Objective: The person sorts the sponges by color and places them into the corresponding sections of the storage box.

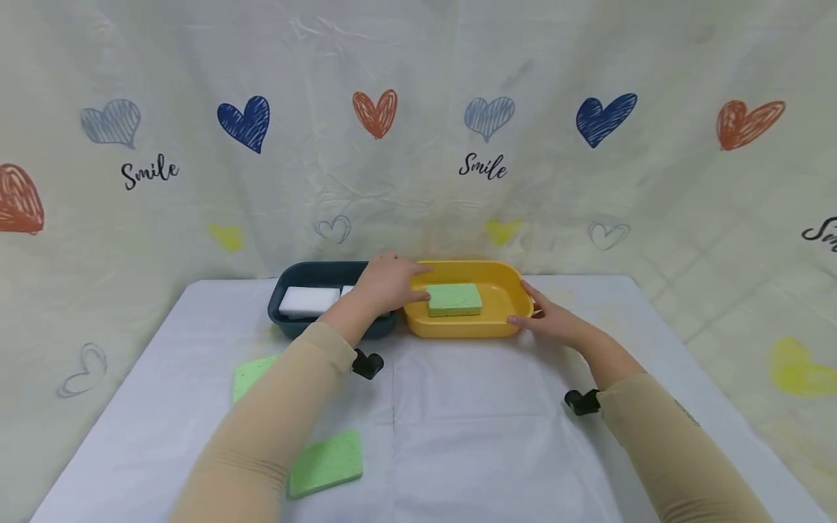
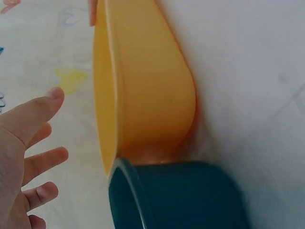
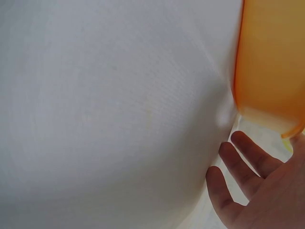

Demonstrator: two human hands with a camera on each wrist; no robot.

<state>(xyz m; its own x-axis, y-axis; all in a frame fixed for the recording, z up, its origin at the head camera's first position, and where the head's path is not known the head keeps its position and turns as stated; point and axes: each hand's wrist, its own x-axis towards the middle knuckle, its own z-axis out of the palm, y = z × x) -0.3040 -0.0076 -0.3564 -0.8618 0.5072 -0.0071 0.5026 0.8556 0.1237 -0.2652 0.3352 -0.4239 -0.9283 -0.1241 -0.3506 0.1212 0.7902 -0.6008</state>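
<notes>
A yellow oval basin (image 1: 471, 330) stands at the back of the table with a green sponge (image 1: 454, 299) lying inside it. Against its left side is a dark teal basin (image 1: 314, 269) holding white blocks, one white block (image 1: 309, 301) plainly visible. My left hand (image 1: 386, 285) hovers over where the two basins meet, fingers spread, its thumb near the green sponge; the left wrist view shows it gripping nothing. At the yellow basin's right end, my right hand (image 1: 556, 319) has its thumb and a finger at the rim. In the right wrist view, its other fingers (image 3: 248, 167) spread apart.
Two more green sponges lie on the white-covered table (image 1: 484, 436): one green sponge (image 1: 248, 375) partly behind my left forearm, another green sponge (image 1: 330, 463) nearer the front. A curtain (image 1: 418, 174) printed with hearts hangs directly behind the basins.
</notes>
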